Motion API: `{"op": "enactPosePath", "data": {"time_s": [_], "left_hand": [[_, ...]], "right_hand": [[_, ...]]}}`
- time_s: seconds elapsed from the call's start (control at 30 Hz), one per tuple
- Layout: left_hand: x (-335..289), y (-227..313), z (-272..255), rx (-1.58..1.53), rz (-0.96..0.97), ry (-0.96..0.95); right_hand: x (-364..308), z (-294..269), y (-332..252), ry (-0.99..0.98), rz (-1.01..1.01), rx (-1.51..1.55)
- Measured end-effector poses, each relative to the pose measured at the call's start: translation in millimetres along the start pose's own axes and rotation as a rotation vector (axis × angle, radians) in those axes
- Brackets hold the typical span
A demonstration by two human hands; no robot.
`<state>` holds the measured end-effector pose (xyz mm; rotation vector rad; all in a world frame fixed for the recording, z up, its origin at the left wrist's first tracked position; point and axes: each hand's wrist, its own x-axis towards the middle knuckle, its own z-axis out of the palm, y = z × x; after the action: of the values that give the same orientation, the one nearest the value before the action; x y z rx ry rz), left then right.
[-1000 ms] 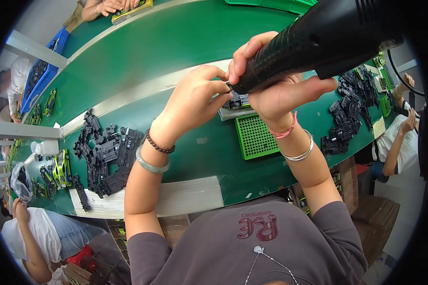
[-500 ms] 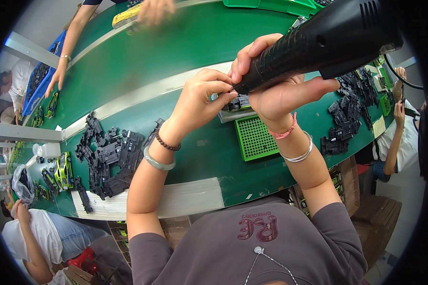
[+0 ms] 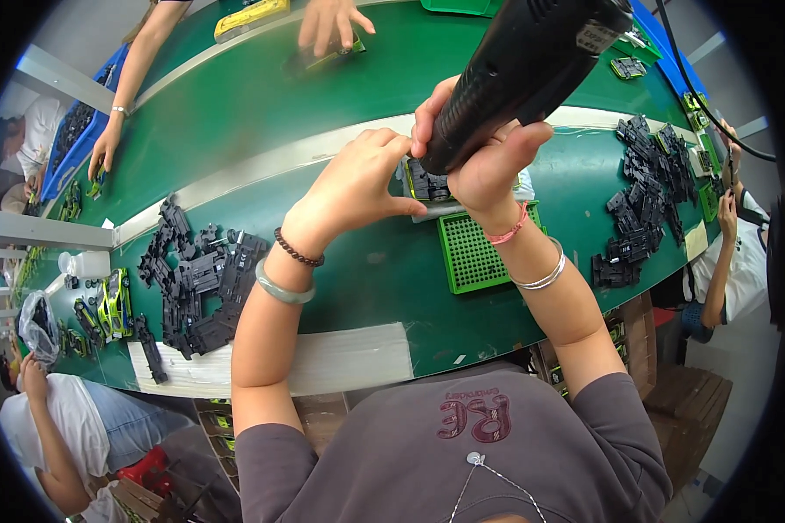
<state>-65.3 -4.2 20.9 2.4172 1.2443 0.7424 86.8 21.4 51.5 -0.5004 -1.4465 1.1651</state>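
Note:
My right hand (image 3: 484,166) is wrapped round a black electric screwdriver (image 3: 506,78), its lower end pointing down at a toy car (image 3: 426,185). The car lies with its black underside up on a pale pad. My left hand (image 3: 358,183) grips the car from the left, thumb at the near side and fingers at the far side. The screwdriver's tip is hidden, so I cannot tell whether it touches the car. Close by on the near side is a green tray (image 3: 475,257) with rows of small holes.
Black chassis parts (image 3: 205,279) are piled left, with another heap (image 3: 641,200) at the right. Yellow-green toy cars (image 3: 115,305) stand far left. Across the table, a co-worker's hand (image 3: 331,22) is over a car. A white strip (image 3: 349,357) lines the near edge.
The screwdriver has swung more upright, its lower end now over the car. My left hand has left its pinch at the tip and spread down round the car.

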Motion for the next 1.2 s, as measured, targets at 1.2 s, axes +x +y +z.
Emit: {"op": "enactPosePath", "data": {"time_s": [1.2], "left_hand": [[11, 25, 3, -0.006, -0.011, -0.077]], "right_hand": [[-14, -42, -49, 0.054, -0.086, 0.304]]}}
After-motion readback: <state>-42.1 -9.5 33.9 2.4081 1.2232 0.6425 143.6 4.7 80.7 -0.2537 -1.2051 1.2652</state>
